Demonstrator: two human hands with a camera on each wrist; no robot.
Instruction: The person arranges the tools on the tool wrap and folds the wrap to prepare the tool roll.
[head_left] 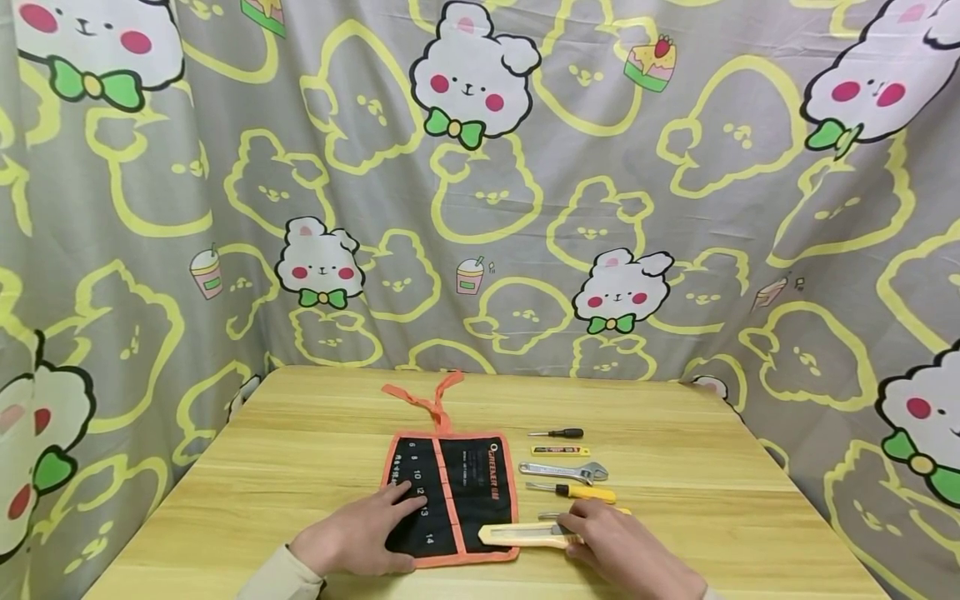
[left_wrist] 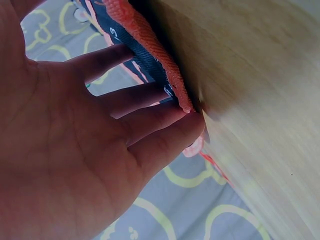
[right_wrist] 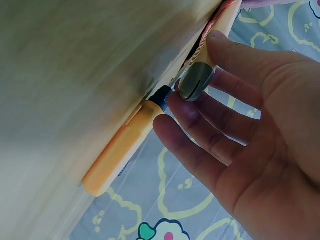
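Observation:
A black tool pouch [head_left: 480, 475] with orange edging lies spread out, its numbered pocket strip on the left. My left hand [head_left: 363, 529] rests on that strip, fingers extended; the left wrist view shows the fingertips at the pouch's orange border [left_wrist: 172, 75]. Between thumb and fingers, my right hand [head_left: 618, 542] pinches a yellow utility knife [head_left: 525, 535] by its rear end. The knife's front overlaps the pouch's lower right corner. Below the right fingers is a yellow-handled screwdriver [right_wrist: 122, 145], mostly hidden in the head view, where its shaft [head_left: 550, 515] shows.
Right of the pouch, tools lie in a column: a small black screwdriver [head_left: 566, 433], a flat yellow case [head_left: 560, 451], an adjustable wrench [head_left: 562, 472] and another yellow screwdriver [head_left: 588, 492]. Orange ties [head_left: 435, 406] stretch toward the back edge. A patterned curtain [head_left: 480, 208] surrounds the wooden table [head_left: 315, 417].

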